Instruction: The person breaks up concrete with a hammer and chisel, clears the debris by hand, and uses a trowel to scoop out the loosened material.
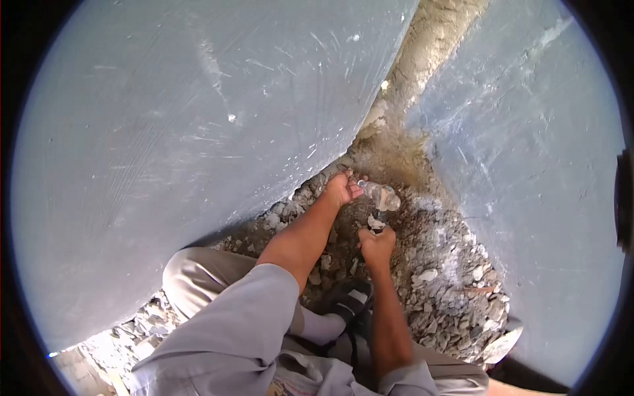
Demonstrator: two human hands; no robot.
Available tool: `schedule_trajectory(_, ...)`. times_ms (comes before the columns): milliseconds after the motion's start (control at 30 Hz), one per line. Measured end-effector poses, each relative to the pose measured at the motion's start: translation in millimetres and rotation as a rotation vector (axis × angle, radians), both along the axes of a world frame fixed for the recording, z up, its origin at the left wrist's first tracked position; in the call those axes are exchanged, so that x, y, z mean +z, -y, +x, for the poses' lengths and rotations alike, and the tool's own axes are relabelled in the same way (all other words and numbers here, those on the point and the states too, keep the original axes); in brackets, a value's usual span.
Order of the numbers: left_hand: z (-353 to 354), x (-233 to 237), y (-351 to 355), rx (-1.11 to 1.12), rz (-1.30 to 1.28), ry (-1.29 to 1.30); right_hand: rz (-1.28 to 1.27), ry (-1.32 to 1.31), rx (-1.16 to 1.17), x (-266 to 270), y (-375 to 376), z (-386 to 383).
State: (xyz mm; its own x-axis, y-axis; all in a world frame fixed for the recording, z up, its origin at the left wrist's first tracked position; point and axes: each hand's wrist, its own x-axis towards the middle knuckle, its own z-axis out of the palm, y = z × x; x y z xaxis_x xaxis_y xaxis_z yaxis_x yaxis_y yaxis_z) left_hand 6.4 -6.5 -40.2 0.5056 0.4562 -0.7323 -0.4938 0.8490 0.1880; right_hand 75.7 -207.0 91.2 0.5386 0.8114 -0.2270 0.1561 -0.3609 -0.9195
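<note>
A clear, crumpled plastic bottle (pixel 388 197) lies tilted above the rubble, between my two hands. My left hand (pixel 342 188) is at its neck end, fingers curled around the neck close to the wall's lower edge. Just below the bottle, my right hand (pixel 378 245) is closed around a short dark-handled tool (pixel 376 225) with a pale, whitish patch near its top. The tool's upper end meets or passes behind the bottle, so its kind cannot be made out.
A grey plastered wall (pixel 198 112) rises on the left and another grey wall (pixel 541 158) on the right, meeting near a rough earthen strip (pixel 432 49). Broken stones (pixel 456 303) cover the ground. My shoe (pixel 351 298) and bent knees are close below my hands.
</note>
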Motion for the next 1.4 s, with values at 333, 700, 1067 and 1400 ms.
schedule_trajectory(333, -6, 28, 10, 0.051, -0.012, -0.059, 0.926, 0.346, -0.192, 207, -20, 21)
schedule_trajectory(700, -3, 24, 7, 0.036, -0.008, -0.039, 0.361, -0.033, -0.148, 174, -9, 14)
schedule_trajectory(1067, 4, 2, 1, 0.14, -0.135, 0.14, 0.036, -0.236, -0.024, 32, -22, -3)
schedule_trajectory(1400, -4, 33, 12, 0.052, -0.032, -0.068, 1.146, 0.171, -0.212, 164, -24, 28)
